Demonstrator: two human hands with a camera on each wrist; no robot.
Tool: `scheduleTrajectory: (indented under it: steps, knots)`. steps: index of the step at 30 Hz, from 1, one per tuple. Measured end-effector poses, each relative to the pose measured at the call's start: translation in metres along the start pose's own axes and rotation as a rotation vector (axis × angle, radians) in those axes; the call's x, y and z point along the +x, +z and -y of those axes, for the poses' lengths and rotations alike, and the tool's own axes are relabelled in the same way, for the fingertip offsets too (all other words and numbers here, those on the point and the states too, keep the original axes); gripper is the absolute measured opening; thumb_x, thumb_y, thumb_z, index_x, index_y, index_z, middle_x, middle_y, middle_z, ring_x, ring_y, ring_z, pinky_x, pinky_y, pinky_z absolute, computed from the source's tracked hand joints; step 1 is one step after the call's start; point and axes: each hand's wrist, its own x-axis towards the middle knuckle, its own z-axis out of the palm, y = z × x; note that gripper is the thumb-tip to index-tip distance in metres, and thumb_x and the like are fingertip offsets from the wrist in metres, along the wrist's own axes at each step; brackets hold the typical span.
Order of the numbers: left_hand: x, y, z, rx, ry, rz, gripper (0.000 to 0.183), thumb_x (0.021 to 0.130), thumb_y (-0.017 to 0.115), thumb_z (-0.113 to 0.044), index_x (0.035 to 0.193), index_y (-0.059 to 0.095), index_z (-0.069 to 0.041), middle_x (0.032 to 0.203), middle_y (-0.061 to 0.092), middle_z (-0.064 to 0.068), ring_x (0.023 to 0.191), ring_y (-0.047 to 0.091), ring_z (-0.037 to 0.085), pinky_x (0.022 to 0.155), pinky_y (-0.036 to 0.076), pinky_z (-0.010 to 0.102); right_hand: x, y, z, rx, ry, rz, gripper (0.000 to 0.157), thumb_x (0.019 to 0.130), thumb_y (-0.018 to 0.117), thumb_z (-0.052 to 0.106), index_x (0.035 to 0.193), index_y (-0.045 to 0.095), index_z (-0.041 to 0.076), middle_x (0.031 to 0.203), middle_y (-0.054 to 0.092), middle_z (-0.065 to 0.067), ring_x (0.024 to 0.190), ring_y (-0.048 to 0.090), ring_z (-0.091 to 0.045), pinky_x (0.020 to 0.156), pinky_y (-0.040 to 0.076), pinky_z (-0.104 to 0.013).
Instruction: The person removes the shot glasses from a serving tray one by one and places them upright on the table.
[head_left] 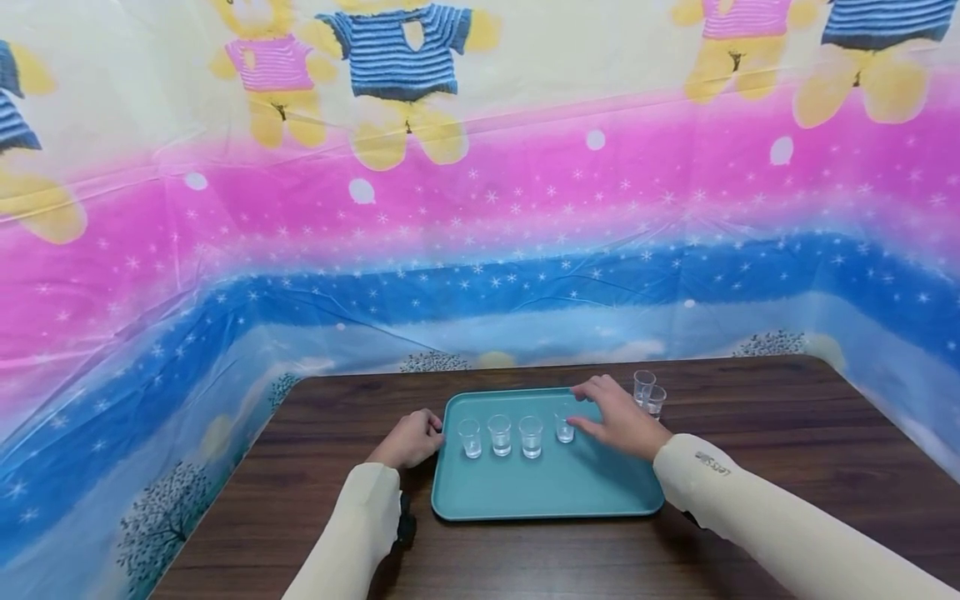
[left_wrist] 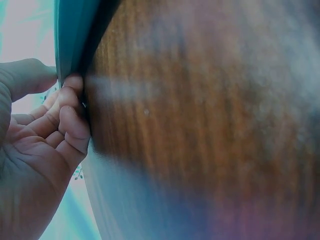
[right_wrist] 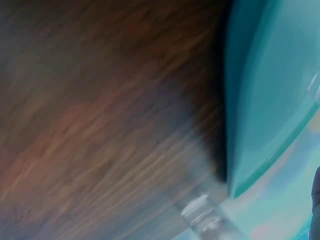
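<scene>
On the teal tray (head_left: 540,492), small clear glasses stand upright in a row, among them a leftmost glass (head_left: 470,439) and a rightmost glass (head_left: 565,423). My left hand (head_left: 411,439) is at the tray's left edge. In the left wrist view, thumb and curled fingers (left_wrist: 75,122) pinch the rim of the tray (left_wrist: 75,35) from both sides. My right hand (head_left: 618,417) hovers over the tray's right part, thumb and forefinger spread apart close beside the rightmost glass. Only a sliver of that hand (right_wrist: 315,212) enters the right wrist view.
Two more small glasses (head_left: 644,387) stand close together on the dark wooden table (head_left: 787,433), just past the tray's back right corner. One blurred glass (right_wrist: 202,215) shows in the right wrist view. A printed cloth (head_left: 525,292) with bears hangs behind the table.
</scene>
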Motion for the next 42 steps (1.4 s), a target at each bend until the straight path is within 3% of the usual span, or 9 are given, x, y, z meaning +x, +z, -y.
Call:
scheduleTrajectory:
  steps: [6, 14, 19, 42]
  knots:
    - [0.002, 0.002, 0.001, -0.007, -0.001, 0.004, 0.019, 0.085, 0.051, -0.013, 0.101, 0.049, -0.002, 0.073, 0.050, 0.006, 0.059, 0.047, 0.017, 0.052, 0.040, 0.028, 0.002, 0.006, 0.008, 0.009, 0.020, 0.043, 0.040, 0.078, 0.061, 0.034, 0.108, 0.055, 0.008, 0.093, 0.050, -0.001, 0.085, 0.045, -0.018, 0.069, 0.039, -0.031]
    - [0.003, 0.003, -0.002, 0.005, 0.014, -0.008, 0.018, 0.085, 0.052, -0.014, 0.099, 0.050, -0.002, 0.073, 0.050, 0.005, 0.059, 0.048, 0.017, 0.053, 0.040, 0.029, 0.002, 0.006, 0.010, -0.035, 0.009, 0.029, 0.032, 0.078, 0.063, 0.029, 0.103, 0.058, 0.009, 0.089, 0.049, 0.001, 0.080, 0.041, -0.011, 0.067, 0.039, -0.029]
    - [0.003, 0.002, 0.000, -0.005, 0.010, 0.003, 0.018, 0.085, 0.052, -0.014, 0.099, 0.050, -0.003, 0.074, 0.049, 0.006, 0.060, 0.047, 0.017, 0.054, 0.040, 0.029, 0.000, 0.002, 0.007, -0.022, -0.022, 0.013, 0.031, 0.080, 0.061, 0.027, 0.103, 0.058, 0.008, 0.091, 0.050, -0.002, 0.081, 0.043, -0.014, 0.067, 0.038, -0.030]
    - [0.004, -0.001, 0.000, 0.008, -0.009, -0.002, 0.018, 0.085, 0.051, -0.014, 0.099, 0.050, -0.003, 0.075, 0.050, 0.005, 0.061, 0.048, 0.017, 0.054, 0.040, 0.029, -0.030, -0.047, -0.035, -0.038, 0.009, -0.051, 0.024, 0.081, 0.059, 0.029, 0.101, 0.056, 0.014, 0.089, 0.048, 0.005, 0.079, 0.042, -0.015, 0.064, 0.036, -0.032]
